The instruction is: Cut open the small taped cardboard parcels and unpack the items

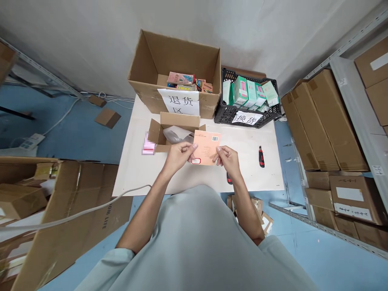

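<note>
Both of my hands hold a thin salmon-orange book [206,146] above the white table. My left hand [179,157] pinches its left edge, and my right hand [229,160] grips the lower right edge. A barcode is printed near the upper right of the cover facing me, with a red-bordered label at its lower left corner. Just behind the book stands an open small carton [179,119] with clear plastic wrapping [175,134] inside. Partly hidden by my right forearm, a red and black tool [229,180] lies at the table's front edge.
At the back of the table [139,173] stand a large labelled carton [209,106] with colourful books and a black crate [224,117] with green-white boxes. A red-black box cutter [261,157] lies right. Cartons on shelves [336,121] flank the right; a big box [87,202] stands left.
</note>
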`<state>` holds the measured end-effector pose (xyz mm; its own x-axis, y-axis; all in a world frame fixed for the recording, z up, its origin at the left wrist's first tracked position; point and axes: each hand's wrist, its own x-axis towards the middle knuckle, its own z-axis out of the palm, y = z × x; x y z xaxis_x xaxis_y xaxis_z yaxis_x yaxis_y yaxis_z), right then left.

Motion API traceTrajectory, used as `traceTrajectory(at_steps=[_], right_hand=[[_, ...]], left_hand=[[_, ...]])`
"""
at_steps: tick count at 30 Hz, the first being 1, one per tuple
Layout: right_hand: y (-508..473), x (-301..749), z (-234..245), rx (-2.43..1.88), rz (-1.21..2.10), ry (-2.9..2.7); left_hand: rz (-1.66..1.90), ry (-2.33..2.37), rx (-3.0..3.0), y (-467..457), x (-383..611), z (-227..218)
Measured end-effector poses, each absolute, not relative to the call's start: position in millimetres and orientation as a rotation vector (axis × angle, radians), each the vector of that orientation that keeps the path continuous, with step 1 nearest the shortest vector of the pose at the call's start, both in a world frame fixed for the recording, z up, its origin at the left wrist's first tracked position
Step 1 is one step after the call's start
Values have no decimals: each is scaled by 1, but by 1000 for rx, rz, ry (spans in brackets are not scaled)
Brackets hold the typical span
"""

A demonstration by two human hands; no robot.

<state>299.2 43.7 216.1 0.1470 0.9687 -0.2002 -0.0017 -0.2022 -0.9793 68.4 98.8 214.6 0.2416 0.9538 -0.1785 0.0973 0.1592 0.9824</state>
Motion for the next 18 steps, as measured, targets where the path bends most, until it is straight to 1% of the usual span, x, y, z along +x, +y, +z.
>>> traceTrajectory(at_steps=[6, 11, 15, 18], right_hand=[[24, 295, 171, -1507, 1313, -921], [-20, 275, 130, -1612, 1490, -764], [-37, 264, 117, -1606, 1539, -803], [-11, 264, 129, -1535, 1504, -875]], left_hand=[[729, 1192, 1072, 74, 66, 167], [600, 1264, 752, 33, 54, 129], [602, 1363, 627, 18, 43, 124], [697, 1310, 669, 41, 40, 140]])
